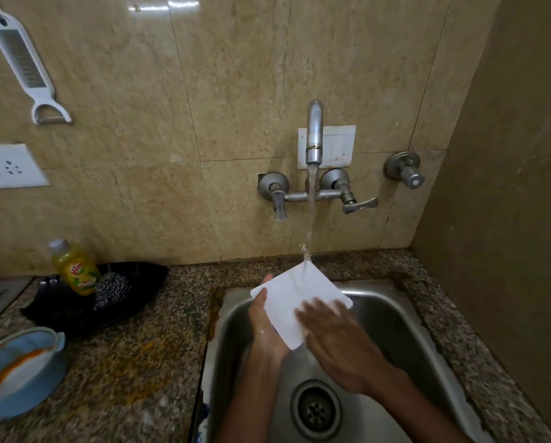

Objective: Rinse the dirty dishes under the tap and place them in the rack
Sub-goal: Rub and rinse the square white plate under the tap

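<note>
A white square plate [296, 295] is held tilted over the steel sink [392, 318], under the running stream from the wall tap [314, 135]. My left hand [266, 327] grips the plate's left edge from underneath. My right hand [335, 337] lies flat on the plate's lower right face, fingers spread and blurred. Water strikes the plate's upper corner. No rack shows in this view.
A blue basket [18, 372] with white dishes sits at the left on the granite counter [133, 362]. A black tray [130, 292] holds a yellow dish-soap bottle [76, 266] and a steel scrubber [111, 289]. The sink drain [315, 410] lies below my hands. A grater [22, 62] hangs on the wall.
</note>
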`<state>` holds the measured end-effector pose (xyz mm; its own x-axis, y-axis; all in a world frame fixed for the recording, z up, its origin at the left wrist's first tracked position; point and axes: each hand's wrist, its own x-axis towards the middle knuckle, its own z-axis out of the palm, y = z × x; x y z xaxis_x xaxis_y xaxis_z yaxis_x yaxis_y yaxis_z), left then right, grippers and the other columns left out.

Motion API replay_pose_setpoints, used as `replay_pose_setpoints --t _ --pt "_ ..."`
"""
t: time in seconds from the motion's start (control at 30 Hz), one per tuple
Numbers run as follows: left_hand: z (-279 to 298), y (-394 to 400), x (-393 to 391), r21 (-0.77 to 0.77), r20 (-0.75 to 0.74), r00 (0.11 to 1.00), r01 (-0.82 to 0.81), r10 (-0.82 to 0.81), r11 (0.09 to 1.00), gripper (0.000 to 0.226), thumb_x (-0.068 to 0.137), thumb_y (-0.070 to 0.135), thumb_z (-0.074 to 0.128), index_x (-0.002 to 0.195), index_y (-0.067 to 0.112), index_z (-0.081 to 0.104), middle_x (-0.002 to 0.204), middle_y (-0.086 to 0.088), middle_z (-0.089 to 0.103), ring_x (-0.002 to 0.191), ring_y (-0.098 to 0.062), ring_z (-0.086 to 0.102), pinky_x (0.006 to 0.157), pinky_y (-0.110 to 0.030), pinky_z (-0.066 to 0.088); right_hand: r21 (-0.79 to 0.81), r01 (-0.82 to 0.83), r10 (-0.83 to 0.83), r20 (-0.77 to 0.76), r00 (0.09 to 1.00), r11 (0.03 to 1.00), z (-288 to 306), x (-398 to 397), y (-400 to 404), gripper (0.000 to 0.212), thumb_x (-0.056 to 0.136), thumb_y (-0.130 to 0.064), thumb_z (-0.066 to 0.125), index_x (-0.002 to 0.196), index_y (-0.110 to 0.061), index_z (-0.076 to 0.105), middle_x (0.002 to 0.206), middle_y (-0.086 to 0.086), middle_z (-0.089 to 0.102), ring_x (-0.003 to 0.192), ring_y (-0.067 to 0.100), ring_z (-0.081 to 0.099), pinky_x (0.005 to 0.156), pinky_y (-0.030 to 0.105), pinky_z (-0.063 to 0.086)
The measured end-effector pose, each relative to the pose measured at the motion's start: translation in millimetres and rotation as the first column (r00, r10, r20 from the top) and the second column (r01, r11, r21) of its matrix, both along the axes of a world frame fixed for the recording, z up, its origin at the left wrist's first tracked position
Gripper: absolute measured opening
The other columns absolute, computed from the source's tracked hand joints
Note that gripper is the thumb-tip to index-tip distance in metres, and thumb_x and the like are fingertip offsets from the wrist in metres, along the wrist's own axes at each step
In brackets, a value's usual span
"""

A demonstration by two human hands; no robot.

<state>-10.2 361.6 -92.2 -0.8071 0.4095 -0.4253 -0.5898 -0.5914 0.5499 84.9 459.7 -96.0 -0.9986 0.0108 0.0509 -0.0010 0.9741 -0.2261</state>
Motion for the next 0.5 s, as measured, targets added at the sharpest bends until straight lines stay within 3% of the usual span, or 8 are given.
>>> replay_pose_setpoints --t 0.07,0.1,0.2,0.27,0.3,0.4,0.5 --pt "-7 0 -3 0.002 -0.014 1.000 -0.022 0.022 1.000 0.032 0.098 0.032 0.043 0.128 0.028 0.053 0.134 -0.015 0.055 0.120 -0.039 0.052 0.100 -0.054 0.042 0.087 0.057 -0.056 -0.015 0.998 0.995 1 5 3 0.095 0.073 -0.056 -0.027 0.153 -0.021 0.012 0.161 -0.004 0.009 0.148 0.018 -0.004 0.113 0.031 -0.021" --pt "-6 1 -1 -0.014 -0.013 1.000 -0.027 0.026 1.000 0.032 0.098 0.032 0.042 0.128 0.028 0.053 0.131 -0.014 0.056 0.117 -0.038 0.053 0.095 -0.051 0.045 0.052 0.027 -0.025 -0.028 0.999 0.998 1 8 -2 0.092 0.078 -0.055 -0.025 0.152 -0.020 0.016 0.160 -0.004 0.013 0.149 0.020 0.001 0.114 0.032 -0.019" --pt "-4 3 3 0.014 -0.014 1.000 -0.002 0.002 1.000 0.032 0.099 0.033 0.040 0.128 0.027 0.053 0.122 -0.012 0.059 0.110 -0.036 0.055 0.079 -0.044 0.048 0.027 -0.109 0.108 0.039 0.993 0.994 1 16 -11 0.070 0.094 -0.049 -0.006 0.148 -0.025 0.032 0.154 -0.010 0.030 0.146 0.013 0.019 0.114 0.035 -0.005" --pt "-2 1 6 0.014 -0.007 1.000 0.007 -0.007 1.000 0.032 0.099 0.032 0.040 0.127 0.025 0.054 0.123 -0.014 0.059 0.108 -0.036 0.056 0.077 -0.043 0.047 0.127 -0.002 -0.004 0.052 0.999 0.992 3 14 -2 0.066 0.099 -0.047 0.000 0.140 -0.023 0.046 0.144 -0.007 0.049 0.138 0.016 0.037 0.114 0.038 -0.002" --pt "-3 0 6 0.019 -0.006 1.000 0.010 -0.009 1.000 0.032 0.099 0.031 0.041 0.127 0.025 0.055 0.124 -0.015 0.059 0.107 -0.036 0.057 0.078 -0.043 0.047 0.152 0.096 -0.104 0.049 0.993 0.984 4 10 4 0.074 0.096 -0.050 -0.006 0.142 -0.019 0.044 0.146 -0.002 0.046 0.140 0.021 0.033 0.114 0.039 -0.011" --pt "-4 3 10 0.058 0.017 0.999 0.045 -0.046 0.997 0.032 0.098 0.030 0.041 0.125 0.025 0.057 0.118 -0.015 0.063 0.105 -0.036 0.059 0.079 -0.044 0.049 0.189 0.260 -0.268 0.022 0.963 0.947 2 -5 12 0.103 0.069 -0.059 -0.032 0.153 -0.011 0.004 0.161 0.007 -0.002 0.146 0.029 -0.014 0.103 0.042 -0.030" --pt "-3 9 19 0.141 0.049 0.996 0.068 -0.075 0.988 0.032 0.100 0.027 0.038 0.124 0.021 0.058 0.106 -0.015 0.067 0.095 -0.032 0.062 0.076 -0.041 0.049 0.137 0.116 -0.131 0.106 0.986 0.984 1 -17 -7 0.110 0.058 -0.061 -0.040 0.151 -0.012 -0.009 0.159 0.009 -0.015 0.143 0.028 -0.024 0.103 0.042 -0.029"
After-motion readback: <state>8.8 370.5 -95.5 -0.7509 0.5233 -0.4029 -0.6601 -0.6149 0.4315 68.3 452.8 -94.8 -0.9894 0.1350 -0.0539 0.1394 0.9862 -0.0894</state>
